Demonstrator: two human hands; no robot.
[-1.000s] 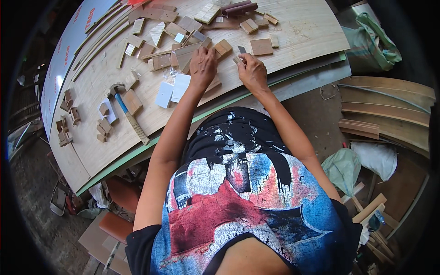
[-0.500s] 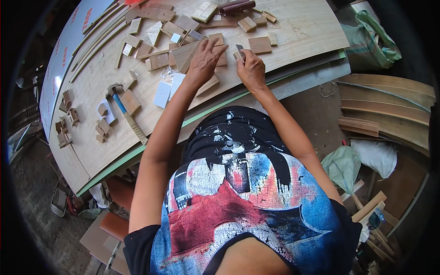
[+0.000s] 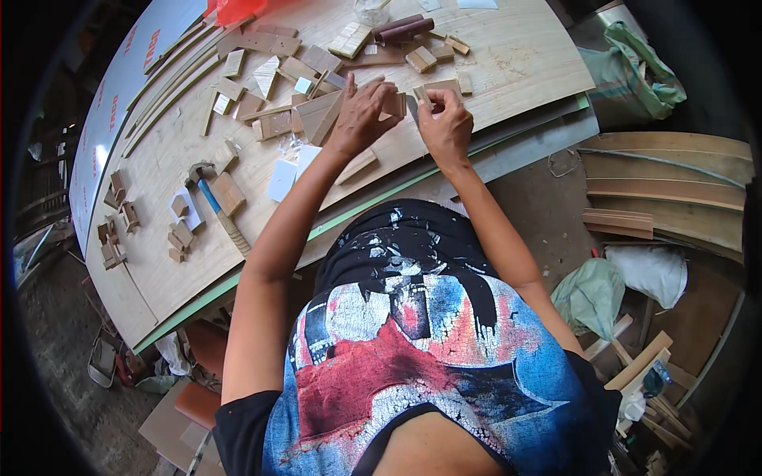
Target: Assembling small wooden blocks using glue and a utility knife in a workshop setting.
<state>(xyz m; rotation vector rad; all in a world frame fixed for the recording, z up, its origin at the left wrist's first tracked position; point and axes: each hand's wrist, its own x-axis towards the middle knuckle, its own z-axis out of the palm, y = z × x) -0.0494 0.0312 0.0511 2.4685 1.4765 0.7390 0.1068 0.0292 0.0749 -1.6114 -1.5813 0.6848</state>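
Observation:
Above the board's near edge, my left hand (image 3: 359, 117) is closed on a small brown wood block (image 3: 394, 104), pinched between thumb and fingers. Just right of it, my right hand (image 3: 446, 127) grips a small hand tool (image 3: 413, 109) with a flat grey blade-like part and a pale wooden part. The tool's exact kind cannot be made out. Tool and block are close together; whether they touch is unclear. A flat piece of wood (image 3: 441, 85) lies behind my right hand. Longer brown wood pieces (image 3: 319, 111) lie beside my left hand.
A claw hammer (image 3: 216, 202) lies on the plywood board (image 3: 516, 75) at left, near small wood assemblies (image 3: 111, 242). White squares (image 3: 282, 179) lie by my left forearm. Dark red tubes (image 3: 405, 30) and a red plastic bag (image 3: 238, 9) are at the back. Green sacks (image 3: 639, 75) stand right.
My left hand has taken hold of the small wood block and lifted it toward the right hand. My right hand has turned and shifted slightly toward me with the tool. The view has shifted a little.

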